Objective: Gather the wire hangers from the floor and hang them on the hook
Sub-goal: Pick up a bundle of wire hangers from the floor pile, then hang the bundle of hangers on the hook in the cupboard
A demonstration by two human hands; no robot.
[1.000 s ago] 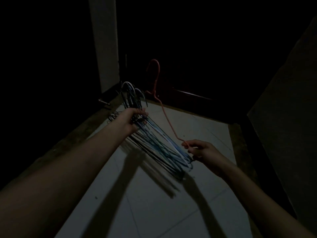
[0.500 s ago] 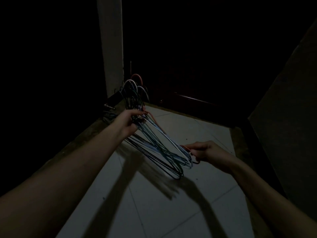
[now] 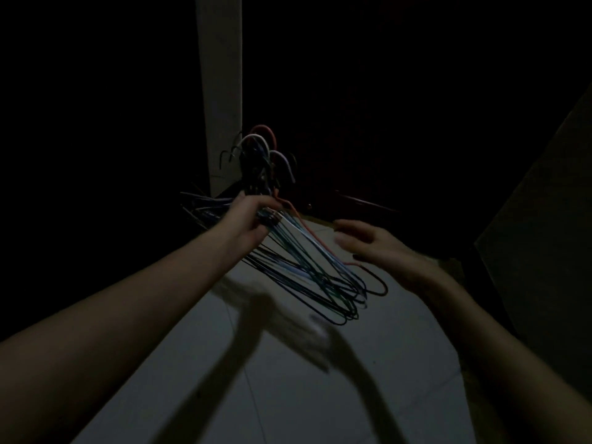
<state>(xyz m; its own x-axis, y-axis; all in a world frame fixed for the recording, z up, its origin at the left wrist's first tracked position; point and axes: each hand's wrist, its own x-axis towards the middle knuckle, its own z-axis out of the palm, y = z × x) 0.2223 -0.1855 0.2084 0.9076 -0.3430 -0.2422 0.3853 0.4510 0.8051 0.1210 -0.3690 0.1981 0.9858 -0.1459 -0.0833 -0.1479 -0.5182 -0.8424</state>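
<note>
My left hand grips a bundle of several wire hangers just below their necks, blue, white and dark ones, held above the floor. Their hooks stick up behind my fingers. A red hanger lies against the right side of the bundle, its red hook topmost. My right hand hovers beside the bundle's lower right end with fingers spread, holding nothing. No wall hook shows in the dark.
Pale floor tiles fill the lower middle. A light door frame or pillar rises behind the hangers, with a dark wooden door to its right. A dark wall closes the right side. The left is black.
My right hand brought the red hanger onto the bundle in my left hand, then let go and opened. The bundle has risen slightly.
</note>
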